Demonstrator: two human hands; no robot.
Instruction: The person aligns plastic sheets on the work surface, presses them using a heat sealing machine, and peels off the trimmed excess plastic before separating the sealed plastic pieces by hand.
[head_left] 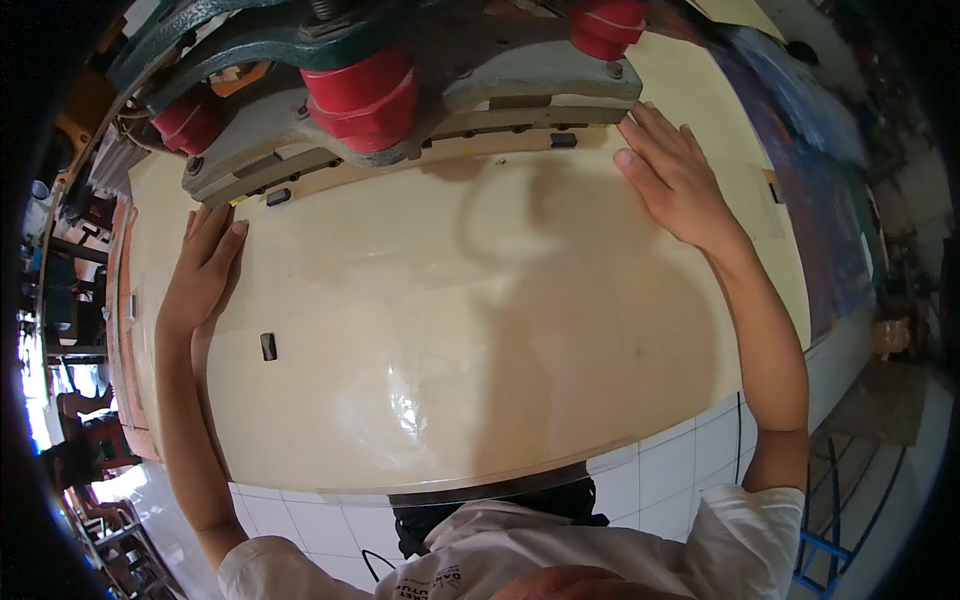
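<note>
A large pale sheet (400,270) covers the work surface in front of me. My left hand (207,262) rests flat near its left edge, its fingertips at the left end of a grey metal press bar (520,85). On the right, my right hand (680,175) lies on the sheet with fingers spread, the fingertips by the bar's right end. Neither hand holds anything. Small dark blocks sit on the sheet: one (279,197) near my left hand, one (564,140) under the bar's edge, and one (268,347) farther down on the left.
Red cylindrical mounts (365,100) and a green frame (240,40) stand above the bar. Clear plastic sheeting (825,200) lies at the right. A blue metal frame (830,550) stands at lower right, on the tiled floor (665,465). Cluttered shelving is at far left.
</note>
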